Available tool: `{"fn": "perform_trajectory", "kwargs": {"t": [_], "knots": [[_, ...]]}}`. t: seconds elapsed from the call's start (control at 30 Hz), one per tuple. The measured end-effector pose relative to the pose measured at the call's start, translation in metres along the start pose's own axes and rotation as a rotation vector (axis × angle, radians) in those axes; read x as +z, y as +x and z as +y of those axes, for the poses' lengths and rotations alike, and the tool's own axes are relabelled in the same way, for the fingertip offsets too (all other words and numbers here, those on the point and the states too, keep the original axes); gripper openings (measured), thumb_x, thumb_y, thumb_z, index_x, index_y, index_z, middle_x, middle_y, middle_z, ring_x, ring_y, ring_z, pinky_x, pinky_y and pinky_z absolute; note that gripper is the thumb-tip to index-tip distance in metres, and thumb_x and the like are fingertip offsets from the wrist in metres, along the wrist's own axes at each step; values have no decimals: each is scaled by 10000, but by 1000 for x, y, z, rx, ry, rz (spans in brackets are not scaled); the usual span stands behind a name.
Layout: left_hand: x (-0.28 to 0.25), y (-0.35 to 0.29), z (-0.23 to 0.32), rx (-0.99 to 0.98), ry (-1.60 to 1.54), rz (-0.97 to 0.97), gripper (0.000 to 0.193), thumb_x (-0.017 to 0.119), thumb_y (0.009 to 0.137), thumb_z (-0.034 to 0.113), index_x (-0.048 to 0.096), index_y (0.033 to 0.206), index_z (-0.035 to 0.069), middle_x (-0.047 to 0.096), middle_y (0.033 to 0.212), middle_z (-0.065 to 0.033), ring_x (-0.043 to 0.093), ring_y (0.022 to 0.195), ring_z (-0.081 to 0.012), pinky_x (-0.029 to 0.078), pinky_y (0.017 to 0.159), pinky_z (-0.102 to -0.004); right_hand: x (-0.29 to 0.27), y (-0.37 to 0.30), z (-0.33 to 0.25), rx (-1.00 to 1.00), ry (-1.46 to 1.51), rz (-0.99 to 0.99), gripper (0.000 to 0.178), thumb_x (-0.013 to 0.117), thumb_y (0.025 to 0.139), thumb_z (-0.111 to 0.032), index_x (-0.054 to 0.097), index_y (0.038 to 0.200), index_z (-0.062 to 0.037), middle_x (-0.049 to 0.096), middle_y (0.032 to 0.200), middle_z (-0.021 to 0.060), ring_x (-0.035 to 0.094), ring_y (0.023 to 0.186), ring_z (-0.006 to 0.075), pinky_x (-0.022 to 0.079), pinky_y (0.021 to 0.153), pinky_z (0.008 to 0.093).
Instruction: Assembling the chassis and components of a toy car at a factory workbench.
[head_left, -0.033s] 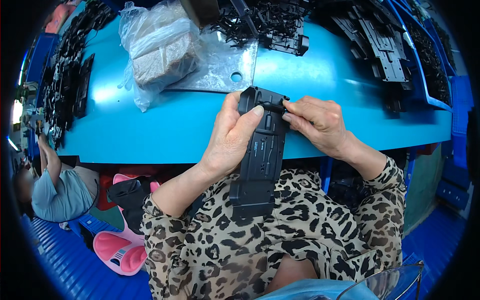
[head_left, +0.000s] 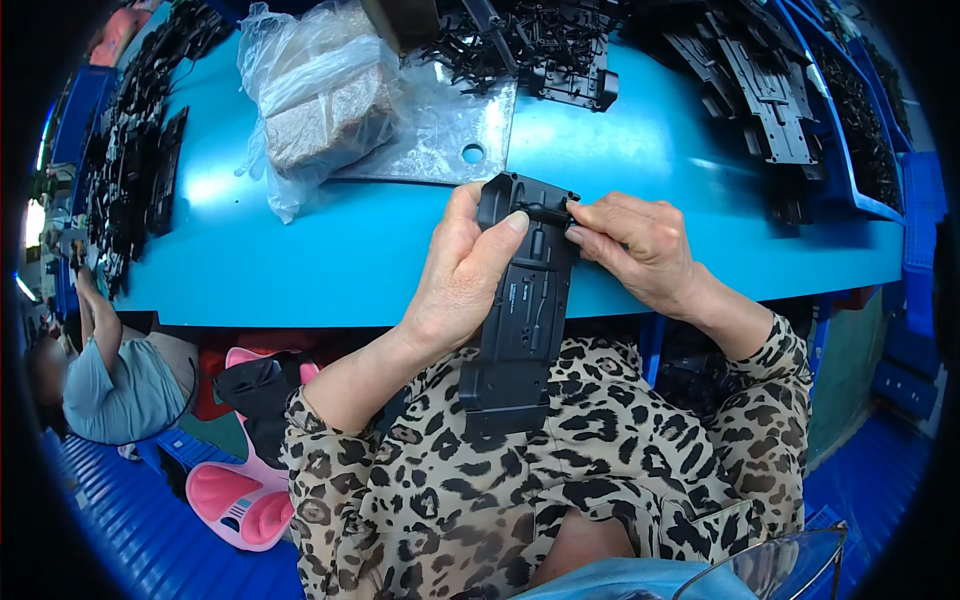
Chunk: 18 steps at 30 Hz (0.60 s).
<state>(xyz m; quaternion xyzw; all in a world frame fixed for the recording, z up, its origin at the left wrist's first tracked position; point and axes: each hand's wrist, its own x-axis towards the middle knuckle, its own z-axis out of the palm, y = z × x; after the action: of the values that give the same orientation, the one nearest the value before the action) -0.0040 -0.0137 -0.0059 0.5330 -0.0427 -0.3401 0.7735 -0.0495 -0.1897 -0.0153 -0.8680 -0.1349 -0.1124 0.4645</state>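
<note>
- At far left, one seated co-worker (head_left: pixel 130 390).
- Then one plastic-wrapped block (head_left: pixel 325 125).
- Midway, one left hand (head_left: pixel 460 270) clasping one black panel (head_left: pixel 525 310) over the table's (head_left: pixel 330 270) near edge.
- One right hand (head_left: pixel 635 240), fingertips pinched on the panel's upper right.

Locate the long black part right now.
Head view, centre: the long black part is in the left grip, right grip at its upper right edge; its lower end is over the leopard-print clothing.

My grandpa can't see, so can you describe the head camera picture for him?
A left hand holds a long black part while the right hand pinches at its upper right edge. Beyond, a blue table bears heaped black pieces and a plastic-wrapped block.
</note>
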Motion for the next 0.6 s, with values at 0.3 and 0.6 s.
{"fn": "perform_trajectory", "kwargs": {"t": [0.3,0.6], "knots": [[3,1,-1,22,25,-13,282,421,849,103,317,1076,-28,507,787,-37,450,619,-10,387,506,-152,3,-5,3,0,-15,43,164,625,674,-17,573,819,39,529,589,105,518,485,187,400,406,272],[0,2,-2,7,57,-22,278,428,848,115,324,1063,-26,505,765,-30,444,594,-4,369,476,-142,4,-7,5,1,57,94,147,627,673,-14,582,802,38,560,615,110,541,510,180,423,429,251]]}}
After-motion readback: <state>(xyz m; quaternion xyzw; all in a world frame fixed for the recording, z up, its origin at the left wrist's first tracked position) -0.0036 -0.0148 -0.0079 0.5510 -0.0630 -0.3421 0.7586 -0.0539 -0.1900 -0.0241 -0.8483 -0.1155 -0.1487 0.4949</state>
